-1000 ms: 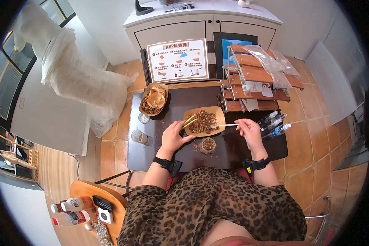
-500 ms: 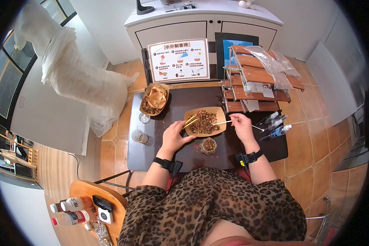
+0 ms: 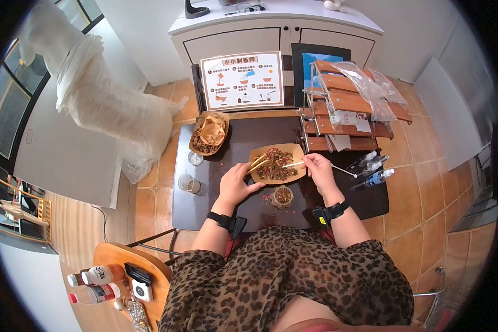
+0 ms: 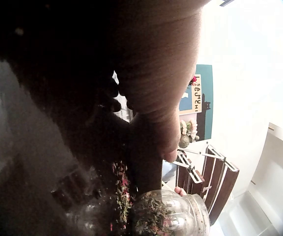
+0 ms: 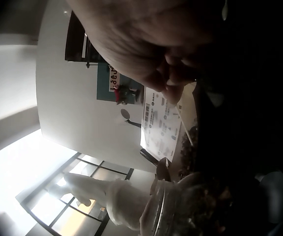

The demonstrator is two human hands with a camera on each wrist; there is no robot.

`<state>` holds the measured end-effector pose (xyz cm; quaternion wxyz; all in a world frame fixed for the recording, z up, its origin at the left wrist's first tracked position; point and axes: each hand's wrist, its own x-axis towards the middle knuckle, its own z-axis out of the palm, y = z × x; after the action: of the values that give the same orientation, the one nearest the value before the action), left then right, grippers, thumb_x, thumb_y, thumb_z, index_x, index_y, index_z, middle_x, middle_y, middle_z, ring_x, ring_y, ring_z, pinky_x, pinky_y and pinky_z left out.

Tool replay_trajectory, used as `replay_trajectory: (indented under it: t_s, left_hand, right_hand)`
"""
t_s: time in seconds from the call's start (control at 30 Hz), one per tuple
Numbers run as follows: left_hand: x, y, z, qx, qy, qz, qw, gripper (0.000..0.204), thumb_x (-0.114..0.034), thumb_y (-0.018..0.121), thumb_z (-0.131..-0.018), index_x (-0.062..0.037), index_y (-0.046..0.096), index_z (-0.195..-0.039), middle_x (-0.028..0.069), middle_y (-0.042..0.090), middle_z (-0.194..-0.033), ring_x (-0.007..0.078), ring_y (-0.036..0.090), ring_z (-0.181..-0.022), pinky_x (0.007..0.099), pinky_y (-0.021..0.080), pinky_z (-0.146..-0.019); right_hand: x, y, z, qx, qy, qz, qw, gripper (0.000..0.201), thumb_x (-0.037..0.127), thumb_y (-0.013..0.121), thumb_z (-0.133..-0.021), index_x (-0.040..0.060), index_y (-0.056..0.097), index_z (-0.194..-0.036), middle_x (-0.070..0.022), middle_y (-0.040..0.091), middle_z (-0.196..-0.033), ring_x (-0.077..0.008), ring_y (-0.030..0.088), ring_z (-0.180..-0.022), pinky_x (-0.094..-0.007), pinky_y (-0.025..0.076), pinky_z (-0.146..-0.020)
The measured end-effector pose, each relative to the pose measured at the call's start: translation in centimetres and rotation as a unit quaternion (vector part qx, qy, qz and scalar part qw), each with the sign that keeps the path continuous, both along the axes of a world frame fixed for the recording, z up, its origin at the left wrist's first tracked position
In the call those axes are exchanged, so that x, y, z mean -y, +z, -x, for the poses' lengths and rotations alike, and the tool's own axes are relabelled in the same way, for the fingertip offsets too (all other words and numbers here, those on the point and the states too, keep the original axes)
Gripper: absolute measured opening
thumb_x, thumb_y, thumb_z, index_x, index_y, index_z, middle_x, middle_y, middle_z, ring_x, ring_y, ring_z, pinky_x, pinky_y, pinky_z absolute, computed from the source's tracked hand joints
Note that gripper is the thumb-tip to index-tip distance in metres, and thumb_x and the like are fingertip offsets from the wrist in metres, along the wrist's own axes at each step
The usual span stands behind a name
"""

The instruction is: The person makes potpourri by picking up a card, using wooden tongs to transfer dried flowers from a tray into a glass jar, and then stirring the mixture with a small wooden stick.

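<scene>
A tan paper tray (image 3: 286, 181) of dried petals and leaves stands mid-table. My left hand (image 3: 235, 185) grips its left end, the thumb at its near corner. Narrow yellow prongs (image 3: 258, 161) show at those fingertips over the mix. My right hand (image 3: 320, 172) pinches a slim white stick (image 3: 294, 164) at the tray's right side. One end reaches into the mix; the other, with a small round tip, points right. A small glass jar (image 3: 283, 197) with similar mix stands just in front of the tray. In the left wrist view the jar (image 4: 173, 216) shows below my hand.
Another paper tray (image 3: 225, 138) with brown bits and a crumpled paper bag lies back left. Below it are a small clear dish (image 3: 195, 159) and a glass (image 3: 188, 184). Small bottles (image 3: 375, 178) line the right edge, before a wooden folding rack (image 3: 346, 102). A printed sign (image 3: 242, 80) stands behind.
My right hand has moved left and slightly up, bringing the white stick's end farther over the mix. The left hand stays at the tray's left end.
</scene>
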<state>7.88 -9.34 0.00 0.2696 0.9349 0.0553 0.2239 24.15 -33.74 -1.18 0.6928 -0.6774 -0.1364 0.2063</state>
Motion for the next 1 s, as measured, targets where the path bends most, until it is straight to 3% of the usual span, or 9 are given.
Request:
replay_trajectory:
  t_s: [0.13,1.0]
  left_hand:
    - [-0.1,-0.3,-0.1,-0.004,0.002,-0.009,1.000,0.064,-0.045,0.085,-0.069,-0.0069,0.065,-0.117,0.0078,0.066,-0.094,0.0288,0.066,-0.090,0.0392,0.054,-0.077]
    - [0.0,-0.2,-0.1,-0.004,0.003,-0.017,1.000,0.063,-0.046,0.085,-0.070,-0.0064,0.065,-0.116,0.0082,0.066,-0.091,0.0288,0.066,-0.090,0.0393,0.054,-0.076]
  right_hand:
    - [0.1,-0.2,0.0,-0.011,0.003,0.004,1.000,0.014,0.013,0.061,-0.100,0.0005,0.066,-0.104,-0.0030,0.069,-0.081,-0.0034,0.050,-0.059,-0.0192,0.038,-0.053]
    - [3.2,2.5,-0.4,-0.030,-0.057,-0.007,0.998,0.014,0.006,0.060,-0.096,0.0003,0.067,-0.107,-0.0042,0.069,-0.079,-0.0042,0.050,-0.058,-0.0182,0.037,-0.053]
